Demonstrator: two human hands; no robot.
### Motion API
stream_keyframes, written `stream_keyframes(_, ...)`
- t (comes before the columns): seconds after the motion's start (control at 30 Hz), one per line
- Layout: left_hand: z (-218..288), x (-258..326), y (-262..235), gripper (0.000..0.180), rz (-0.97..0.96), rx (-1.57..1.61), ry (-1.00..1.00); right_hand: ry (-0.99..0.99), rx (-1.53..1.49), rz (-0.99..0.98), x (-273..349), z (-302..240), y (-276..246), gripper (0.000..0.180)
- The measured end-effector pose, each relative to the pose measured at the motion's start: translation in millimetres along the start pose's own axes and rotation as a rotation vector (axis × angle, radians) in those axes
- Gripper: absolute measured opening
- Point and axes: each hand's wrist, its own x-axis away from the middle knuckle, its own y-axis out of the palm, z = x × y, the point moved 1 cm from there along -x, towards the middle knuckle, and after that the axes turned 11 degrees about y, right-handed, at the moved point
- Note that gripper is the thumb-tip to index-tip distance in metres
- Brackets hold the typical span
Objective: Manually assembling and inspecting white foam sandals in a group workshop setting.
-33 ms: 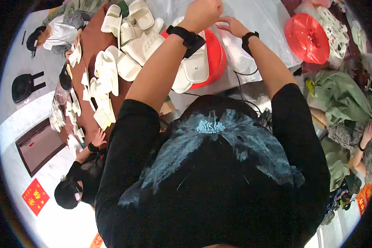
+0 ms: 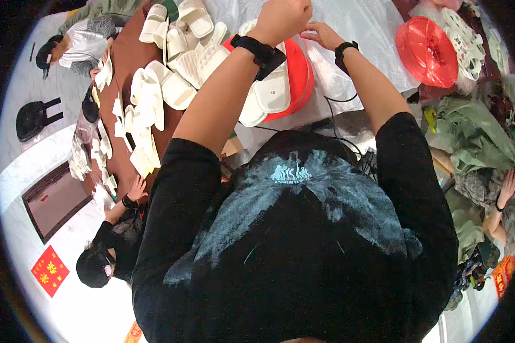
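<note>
My left hand (image 2: 285, 22) is up at the top edge, its fingers curled closed. What is inside them, if anything, is hidden. Close to its right, my right hand (image 2: 325, 35) has loosely bent fingers stretched toward the left one, with a gap between thumb and forefinger. No object shows in it. Below the hands, white slippers (image 2: 272, 94) lie soles up on a round red object (image 2: 302, 83), partly covered by my left wrist. Clear plastic sheeting (image 2: 339, 71) spreads under my right hand.
A heap of white slippers (image 2: 197, 63) covers the brown table (image 2: 133, 48) to the left. At right are a shiny red round item (image 2: 427, 52) and white clogs (image 2: 463, 43) in plastic. Dark cables (image 2: 332, 123) hang near my body. Co-workers sit at left (image 2: 120, 211) and right (image 2: 506, 191).
My right hand has shifted slightly up and left, closer to my left hand. The left hand has barely moved. The slippers below lie as before.
</note>
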Motion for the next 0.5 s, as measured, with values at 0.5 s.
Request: stream_keyframes(0.5,-1,108,-100,0.018,0.623,0.554,-0.172,0.423,-0.054,0.121,25,103,45,0.029)
